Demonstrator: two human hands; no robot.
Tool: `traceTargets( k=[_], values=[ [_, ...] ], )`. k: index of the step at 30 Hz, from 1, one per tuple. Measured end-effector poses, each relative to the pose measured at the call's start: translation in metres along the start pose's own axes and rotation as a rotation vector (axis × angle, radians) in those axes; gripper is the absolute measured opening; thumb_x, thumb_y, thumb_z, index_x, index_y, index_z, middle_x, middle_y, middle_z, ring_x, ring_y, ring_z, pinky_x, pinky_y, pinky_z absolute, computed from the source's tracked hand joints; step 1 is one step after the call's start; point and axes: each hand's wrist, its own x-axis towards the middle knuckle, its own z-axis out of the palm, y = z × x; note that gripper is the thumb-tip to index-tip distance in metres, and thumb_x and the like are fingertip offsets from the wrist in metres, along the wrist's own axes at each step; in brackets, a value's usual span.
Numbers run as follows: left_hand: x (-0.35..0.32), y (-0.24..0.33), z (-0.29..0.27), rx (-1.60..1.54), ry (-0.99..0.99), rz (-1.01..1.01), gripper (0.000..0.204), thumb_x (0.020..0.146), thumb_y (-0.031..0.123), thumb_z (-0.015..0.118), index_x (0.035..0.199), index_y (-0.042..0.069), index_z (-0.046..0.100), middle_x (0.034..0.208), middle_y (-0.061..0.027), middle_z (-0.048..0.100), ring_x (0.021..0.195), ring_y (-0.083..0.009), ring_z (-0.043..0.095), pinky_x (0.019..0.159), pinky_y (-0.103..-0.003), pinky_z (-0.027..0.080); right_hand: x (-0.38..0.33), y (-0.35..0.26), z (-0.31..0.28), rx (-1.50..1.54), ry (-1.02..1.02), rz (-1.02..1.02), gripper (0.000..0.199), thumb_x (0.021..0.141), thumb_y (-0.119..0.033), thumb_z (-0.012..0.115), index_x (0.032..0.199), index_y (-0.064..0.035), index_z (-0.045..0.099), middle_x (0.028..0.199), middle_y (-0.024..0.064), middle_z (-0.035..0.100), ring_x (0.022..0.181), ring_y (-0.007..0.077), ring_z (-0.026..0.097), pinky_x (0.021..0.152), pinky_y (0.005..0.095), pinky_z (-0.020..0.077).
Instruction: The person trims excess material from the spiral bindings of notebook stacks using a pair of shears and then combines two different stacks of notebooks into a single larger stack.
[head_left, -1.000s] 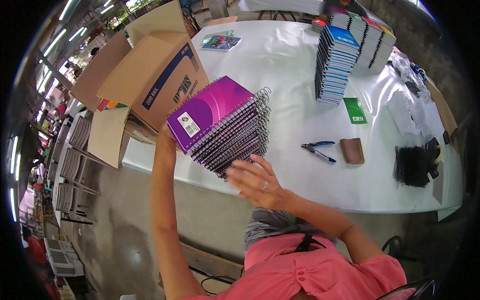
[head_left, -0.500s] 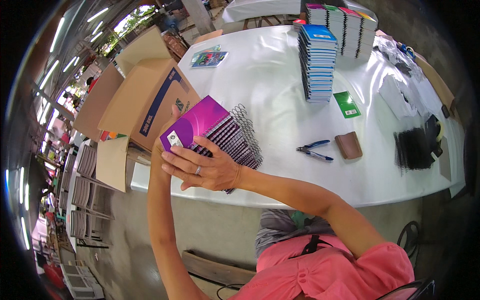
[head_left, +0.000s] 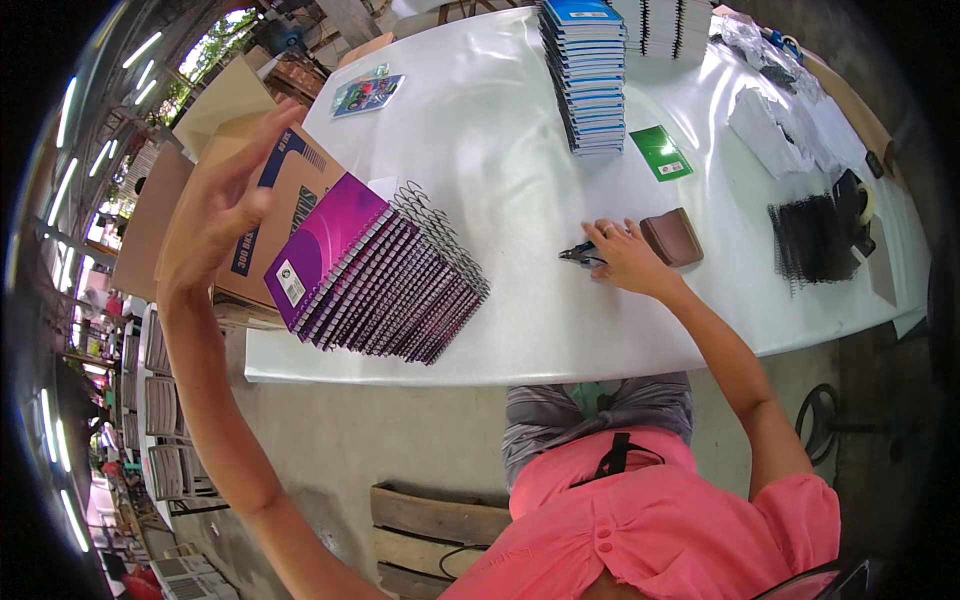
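Note:
A tall leaning stack of spiral notebooks with purple covers (head_left: 330,225) stands at the table's left, wire coils facing me. Loose ends of wire spiral (head_left: 430,215) stick out at its far side. My left hand (head_left: 225,215) is raised to the left of the stack, in front of a cardboard box, fingers apart and holding nothing. On the table to the right, my right hand (head_left: 632,258) has its fingers over the handles of dark-blue pliers (head_left: 577,255). The plier jaws point left; most of the handles are hidden beneath the fingers. A brown block-like piece (head_left: 672,238) lies right beside that hand.
Behind my left hand stands an open cardboard box (head_left: 310,165). Farther back are a blue-covered notebook stack (head_left: 585,85), a green cover (head_left: 661,153) and packaged cards (head_left: 368,95). Black wire spirals (head_left: 815,240) and crumpled plastic (head_left: 775,130) lie at the right.
Both hands have left the purple notebook stack. The left rose away to the left; the right moved across the table onto the pliers. The view has shifted, so the table sits higher and further left.

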Motion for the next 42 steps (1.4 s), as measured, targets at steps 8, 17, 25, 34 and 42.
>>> traceTargets(
  k=[8,17,25,34,42],
  values=[
    [0.053,0.008,0.047,0.688,-0.588,-0.039,0.105,0.074,0.078,0.063,0.147,0.006,0.043,0.159,-0.0169,0.029,0.149,-0.0395,0.018,0.118,-0.05,0.023,-0.005,-0.055,-0.002,-0.149,-0.056,-0.111,0.037,0.072,-0.013,0.075,0.106,-0.0021,0.064,0.123,0.0158,0.054,0.117,0.029,0.05,0.093,0.0438,0.043],
    [0.065,0.006,0.053,0.507,-0.812,-0.202,0.065,0.083,0.065,0.062,0.134,0.025,0.062,0.153,-0.0123,0.041,0.148,-0.0419,0.02,0.116,-0.051,0.028,-0.039,-0.032,0.026,-0.209,0.262,-0.167,0.057,0.077,-0.039,0.077,0.117,-0.004,0.057,0.117,0.0148,0.056,0.113,0.0296,0.05,0.094,0.0429,0.0395],
    [0.069,0.017,0.045,0.362,-0.683,-0.181,0.081,0.09,0.06,0.061,0.147,0.006,0.042,0.135,-0.0245,0.057,0.135,-0.0379,0.045,0.108,-0.041,0.038,-0.021,-0.138,-0.027,1.602,0.154,-0.133,0.041,0.101,-0.042,0.053,0.108,-0.002,0.054,0.087,0.0075,0.057,0.072,0.0156,0.054,0.064,0.0325,0.0444],
    [0.094,0.06,0.063,0.207,-0.805,-0.276,0.066,0.089,0.011,0.062,0.151,0.019,0.039,0.135,-0.0196,0.059,0.118,-0.0311,0.061,0.098,-0.036,0.049,0.024,-0.204,-0.092,2.349,-0.667,-0.139,0.088,0.085,-0.082,0.022,0.112,-0.0056,0.056,0.086,0.0062,0.056,0.077,0.019,0.054,0.074,0.0353,0.0464],
    [0.097,0.047,0.071,0.064,-0.804,-0.23,0.086,0.079,-0.013,0.059,0.151,0.028,0.037,0.148,-0.0164,0.046,0.124,-0.0316,0.057,0.107,-0.037,0.047,0.039,-0.208,-0.09,2.413,-0.796,-0.16,0.085,0.087,-0.081,0.021,0.108,-0.0064,0.056,0.084,0.0062,0.056,0.076,0.0195,0.054,0.073,0.0362,0.0471]
  ],
)
